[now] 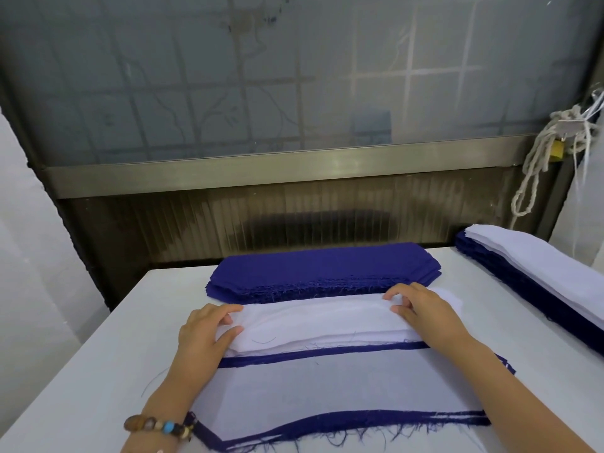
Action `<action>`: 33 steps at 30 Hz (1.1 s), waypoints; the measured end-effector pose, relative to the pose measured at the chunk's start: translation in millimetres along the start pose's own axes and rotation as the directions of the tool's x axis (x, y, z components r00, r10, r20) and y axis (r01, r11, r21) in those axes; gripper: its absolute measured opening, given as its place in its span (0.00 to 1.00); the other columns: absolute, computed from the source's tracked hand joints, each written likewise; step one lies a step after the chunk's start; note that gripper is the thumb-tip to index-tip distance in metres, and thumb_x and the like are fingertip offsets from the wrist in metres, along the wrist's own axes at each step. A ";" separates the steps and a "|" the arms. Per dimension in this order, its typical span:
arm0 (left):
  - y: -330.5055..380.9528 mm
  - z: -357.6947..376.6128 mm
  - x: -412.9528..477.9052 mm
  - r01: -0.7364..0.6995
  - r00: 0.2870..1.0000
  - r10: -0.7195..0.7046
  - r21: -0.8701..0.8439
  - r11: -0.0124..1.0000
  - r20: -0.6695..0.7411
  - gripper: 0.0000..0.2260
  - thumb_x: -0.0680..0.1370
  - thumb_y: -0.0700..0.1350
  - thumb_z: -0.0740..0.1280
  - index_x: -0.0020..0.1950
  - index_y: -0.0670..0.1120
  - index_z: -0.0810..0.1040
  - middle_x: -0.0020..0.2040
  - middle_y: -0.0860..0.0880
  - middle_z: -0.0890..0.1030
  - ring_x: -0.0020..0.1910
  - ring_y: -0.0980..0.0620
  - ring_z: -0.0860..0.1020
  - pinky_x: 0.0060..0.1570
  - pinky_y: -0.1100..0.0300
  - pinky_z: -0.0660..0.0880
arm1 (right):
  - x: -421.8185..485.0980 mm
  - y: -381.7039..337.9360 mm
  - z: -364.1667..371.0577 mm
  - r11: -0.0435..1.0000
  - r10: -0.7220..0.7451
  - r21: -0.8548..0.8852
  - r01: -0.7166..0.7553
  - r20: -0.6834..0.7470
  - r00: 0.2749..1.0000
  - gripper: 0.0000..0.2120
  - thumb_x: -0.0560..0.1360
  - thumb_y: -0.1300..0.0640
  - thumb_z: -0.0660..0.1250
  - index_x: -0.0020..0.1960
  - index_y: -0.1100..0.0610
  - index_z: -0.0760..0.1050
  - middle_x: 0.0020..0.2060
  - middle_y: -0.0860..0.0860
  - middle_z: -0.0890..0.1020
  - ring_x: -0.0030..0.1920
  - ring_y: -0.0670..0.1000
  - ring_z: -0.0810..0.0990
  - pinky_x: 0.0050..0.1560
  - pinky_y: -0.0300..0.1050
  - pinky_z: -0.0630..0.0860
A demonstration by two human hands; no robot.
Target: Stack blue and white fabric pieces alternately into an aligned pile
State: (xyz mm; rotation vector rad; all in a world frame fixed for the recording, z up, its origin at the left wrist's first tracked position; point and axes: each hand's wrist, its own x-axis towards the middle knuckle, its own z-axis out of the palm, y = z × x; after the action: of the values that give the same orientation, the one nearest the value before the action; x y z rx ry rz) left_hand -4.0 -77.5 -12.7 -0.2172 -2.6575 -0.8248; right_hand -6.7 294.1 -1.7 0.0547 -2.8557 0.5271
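- Left hand (202,331), centre-left of frame: thumb and fingers curled onto the left end of the top white fabric piece (313,317), pinching it.
- Right hand (421,308), centre-right: fingertips and thumb pinch the right end of the same piece. The piece bows up slightly between the two hands.
- That piece lies on a stack of long white woven fabric pieces (327,338) in mid-frame on the flat white table (98,354).
- Just behind it, touching along the edge: a stack of dark blue fabric pieces with frayed edges (323,266), long with angled ends.
- Just in front, lower centre: the layered blue-and-white fabric pile (327,387). White piece on top, blue borders showing at its far and near edges, loose blue threads along the near edge. The layers are not quite flush.
- Right edge of frame, well apart: a second long fabric pile, white layers over dark blue layers (539,282), running diagonally.
- Beaded wooden bracelet with one turquoise bead (160,426) on the left wrist, lower left.
- Upper right: off-white knotted rope (536,165) hanging beside a brass padlock (557,150).
- Background: frosted window pane (294,76) above a metal sill.
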 end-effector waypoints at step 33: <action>-9.4 -7.4 2.7 0.040 0.992 -0.080 -0.364 0.931 -0.095 0.08 0.76 0.36 0.70 0.43 0.49 0.85 0.41 0.54 0.84 0.45 0.54 0.81 0.47 0.73 0.75 | 6.2 20.6 3.8 1.000 0.027 -0.001 -0.027 -0.103 0.994 0.09 0.75 0.50 0.69 0.54 0.47 0.72 0.51 0.47 0.68 0.50 0.46 0.68 0.50 0.34 0.66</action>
State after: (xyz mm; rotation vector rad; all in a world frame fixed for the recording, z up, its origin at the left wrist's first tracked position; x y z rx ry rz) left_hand -6.7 -89.3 -11.0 -0.1761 -2.4034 -1.3067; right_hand -15.3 312.0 -10.8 -0.0110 -2.7599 0.5170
